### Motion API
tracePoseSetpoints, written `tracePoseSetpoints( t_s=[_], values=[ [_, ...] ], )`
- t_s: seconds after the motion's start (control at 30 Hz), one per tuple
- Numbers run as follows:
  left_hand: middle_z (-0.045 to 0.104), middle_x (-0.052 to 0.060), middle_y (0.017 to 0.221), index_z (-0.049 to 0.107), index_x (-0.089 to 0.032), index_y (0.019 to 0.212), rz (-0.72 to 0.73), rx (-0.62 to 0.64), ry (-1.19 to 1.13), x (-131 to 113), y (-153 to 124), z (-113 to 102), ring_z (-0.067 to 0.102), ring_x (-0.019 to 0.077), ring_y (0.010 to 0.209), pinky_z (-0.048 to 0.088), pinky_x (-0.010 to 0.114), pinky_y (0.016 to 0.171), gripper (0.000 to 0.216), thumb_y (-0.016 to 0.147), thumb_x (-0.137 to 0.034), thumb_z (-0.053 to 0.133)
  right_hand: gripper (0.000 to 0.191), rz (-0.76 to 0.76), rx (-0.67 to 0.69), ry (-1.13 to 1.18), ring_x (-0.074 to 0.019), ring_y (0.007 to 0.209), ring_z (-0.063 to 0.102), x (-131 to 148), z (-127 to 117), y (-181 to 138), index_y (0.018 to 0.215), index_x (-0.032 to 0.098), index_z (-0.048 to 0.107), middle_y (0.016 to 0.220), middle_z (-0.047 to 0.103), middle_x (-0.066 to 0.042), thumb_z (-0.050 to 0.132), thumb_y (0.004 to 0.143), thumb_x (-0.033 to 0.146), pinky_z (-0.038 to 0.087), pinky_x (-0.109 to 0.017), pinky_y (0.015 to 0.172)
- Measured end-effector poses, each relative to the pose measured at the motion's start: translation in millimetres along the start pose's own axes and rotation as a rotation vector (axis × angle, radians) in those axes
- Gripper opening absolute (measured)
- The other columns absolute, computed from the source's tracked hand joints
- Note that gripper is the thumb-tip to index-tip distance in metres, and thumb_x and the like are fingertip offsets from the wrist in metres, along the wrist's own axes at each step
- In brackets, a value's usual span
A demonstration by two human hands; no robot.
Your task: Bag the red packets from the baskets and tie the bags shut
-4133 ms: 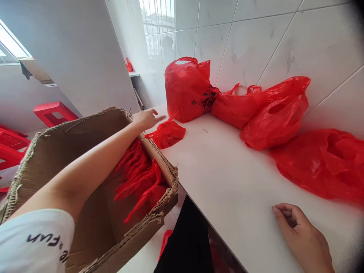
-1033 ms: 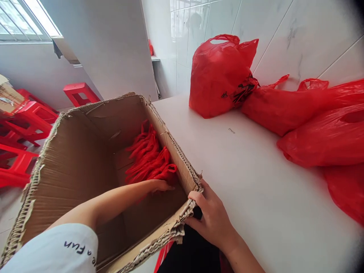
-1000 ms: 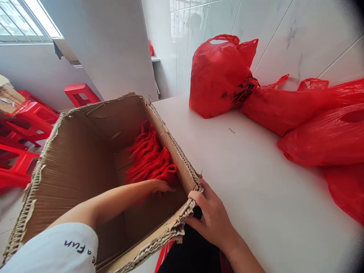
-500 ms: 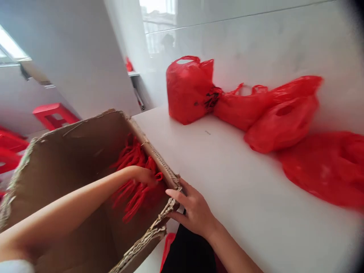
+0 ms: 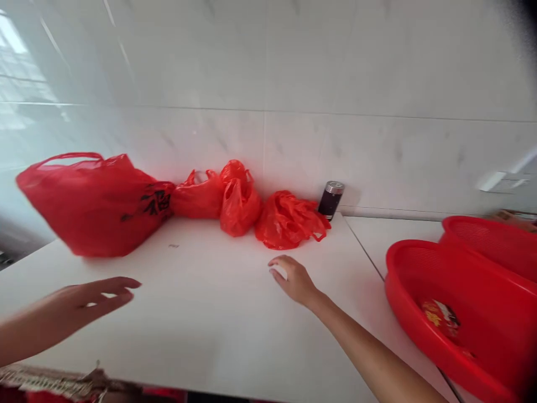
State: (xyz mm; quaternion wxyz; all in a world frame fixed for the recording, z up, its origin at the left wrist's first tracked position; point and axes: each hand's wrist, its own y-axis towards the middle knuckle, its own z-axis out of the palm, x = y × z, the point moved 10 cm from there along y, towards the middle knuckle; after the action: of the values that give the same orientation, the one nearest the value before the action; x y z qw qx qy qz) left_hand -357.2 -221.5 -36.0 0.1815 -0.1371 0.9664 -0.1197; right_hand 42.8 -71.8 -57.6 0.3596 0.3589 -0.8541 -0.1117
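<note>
Over the left part of the white table [image 5: 201,319], my left hand [image 5: 98,296] is held with its fingers stretched and a little apart, holding nothing. My right hand [image 5: 296,280] hovers over the middle of the table, thumb and fingers apart and nothing between them. Just beyond it lies a crumpled red plastic bag [image 5: 285,221]. Another tied red bag [image 5: 239,201] and a flatter red bag [image 5: 199,196] stand along the wall. The large red bag [image 5: 100,207] with black lettering is beyond my left hand.
A dark tumbler [image 5: 331,198] with a silver lid stands against the tiled wall. On the right are a red plastic basket [image 5: 403,291], with a small printed packet [image 5: 440,316] inside, and a second red basket [image 5: 465,224]. A ragged cardboard edge [image 5: 54,383] shows at the bottom left.
My view has swung right. My left hand has come out of the cardboard box with the red strands, and my right hand has let go of the box's rim. Both are over the table.
</note>
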Motion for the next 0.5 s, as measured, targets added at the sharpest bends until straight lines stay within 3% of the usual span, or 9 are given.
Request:
tracePoseSetpoints(
  t_s=[0.07,0.17,0.2,0.27,0.37,0.43,0.5],
  values=[
    [0.070,-0.017,0.112,0.059,-0.047,0.115,0.110,0.077,-0.020,-72.9,29.8,12.9,0.061,0.0195,0.108,0.041,0.034,0.095,0.049,0.080,-0.072,0.036,0.027,0.116,-0.156,-0.090,-0.0214,0.119,0.052,-34.8,-35.9,21.1,0.113,0.021,0.062,0.124,0.060,-0.008,0.050,0.090,0.026,0.042,-0.039,0.102],
    [0.073,-0.008,0.105,0.065,-0.040,0.108,0.227,0.063,0.024,-173.1,69.3,22.3,0.066,0.0218,0.096,0.047,0.031,0.085,0.043,0.075,-0.064,0.051,0.044,0.287,-0.310,-0.145,-0.0303,0.139,0.027,-81.7,-70.5,39.5,0.133,0.014,0.050,0.149,0.034,-0.017,0.045,0.091,0.026,0.023,-0.052,0.112],
    [0.072,-0.003,0.110,0.063,-0.037,0.114,0.254,0.030,0.017,-201.6,81.5,26.0,0.066,0.0234,0.097,0.048,0.032,0.084,0.047,0.076,-0.061,0.052,0.047,0.342,-0.333,-0.146,-0.0322,0.140,0.025,-95.7,-75.8,41.5,0.137,0.012,0.045,0.150,0.031,-0.019,0.044,0.092,0.025,0.019,-0.055,0.112],
    [0.060,0.007,0.131,0.052,-0.029,0.131,0.322,-0.089,-0.017,-251.8,103.8,34.5,0.060,0.0279,0.112,0.046,0.036,0.092,0.058,0.079,-0.055,0.052,0.048,0.425,-0.314,-0.116,-0.0337,0.134,0.036,-117.9,-74.7,40.5,0.138,0.011,0.045,0.141,0.044,-0.021,0.044,0.092,0.024,0.022,-0.058,0.108],
    [0.029,0.016,0.153,0.023,-0.024,0.149,0.365,-0.217,-0.076,-300.5,135.4,60.5,0.038,0.0335,0.135,0.035,0.043,0.105,0.083,0.078,-0.052,0.057,0.035,0.433,-0.160,-0.006,-0.0278,0.106,0.062,-128.3,-53.1,30.0,0.121,0.017,0.062,0.110,0.068,-0.013,0.052,0.088,0.026,0.042,-0.046,0.096],
    [0.008,0.017,0.159,0.013,-0.027,0.151,0.344,-0.273,-0.141,-315.0,155.5,76.1,0.023,0.0420,0.141,0.033,0.052,0.105,0.102,0.070,-0.055,0.068,0.022,0.367,-0.035,0.084,-0.0225,0.088,0.067,-119.9,-39.1,17.5,0.100,0.021,0.071,0.094,0.073,-0.006,0.059,0.084,0.030,0.049,-0.033,0.082],
    [-0.002,0.015,0.160,0.009,-0.031,0.150,0.336,-0.310,-0.225,-320.9,171.9,85.1,0.011,0.0445,0.143,0.027,0.056,0.108,0.111,0.064,-0.059,0.072,0.018,0.297,0.056,0.156,-0.0188,0.078,0.067,-109.0,-35.7,1.7,0.089,0.023,0.073,0.086,0.073,-0.001,0.061,0.082,0.036,0.050,-0.027,0.072]
  ],
)
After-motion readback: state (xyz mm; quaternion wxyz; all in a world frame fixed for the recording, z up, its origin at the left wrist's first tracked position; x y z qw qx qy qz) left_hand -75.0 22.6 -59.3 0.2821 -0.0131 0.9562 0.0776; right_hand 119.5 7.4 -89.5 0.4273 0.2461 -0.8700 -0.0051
